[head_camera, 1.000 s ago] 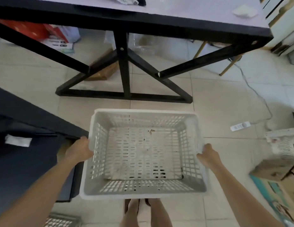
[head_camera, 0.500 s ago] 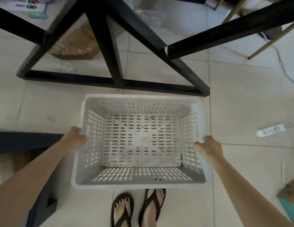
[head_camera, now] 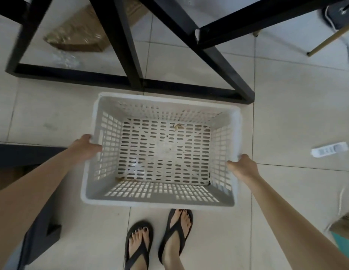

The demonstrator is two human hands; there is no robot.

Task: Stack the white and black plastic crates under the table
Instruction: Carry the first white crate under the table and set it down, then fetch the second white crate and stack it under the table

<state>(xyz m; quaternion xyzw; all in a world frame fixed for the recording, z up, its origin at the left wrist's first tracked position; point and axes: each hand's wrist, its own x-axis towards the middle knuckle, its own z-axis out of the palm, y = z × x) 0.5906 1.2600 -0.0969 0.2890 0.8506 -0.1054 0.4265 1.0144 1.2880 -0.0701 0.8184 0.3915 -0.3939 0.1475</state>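
A white slotted plastic crate [head_camera: 162,106] is held level above the tiled floor, its open top facing me, with only small bits of debris inside. My left hand [head_camera: 85,147] grips the rim of its left side. My right hand [head_camera: 242,168] grips the rim of its right side. The black table frame [head_camera: 130,82] with crossed legs stands just beyond the crate's far edge. No black crate is in view.
A brown cardboard piece [head_camera: 78,36] lies under the table. A white power strip [head_camera: 329,150] lies on the floor at right. A dark piece of furniture [head_camera: 39,230] stands at my left. My feet in black sandals [head_camera: 160,240] are below the crate. A gold chair leg [head_camera: 329,39] is at the upper right.
The view has tilted down and closer to the floor. The crate, still held in both hands, has come nearer to the table's base bar and looks lower.
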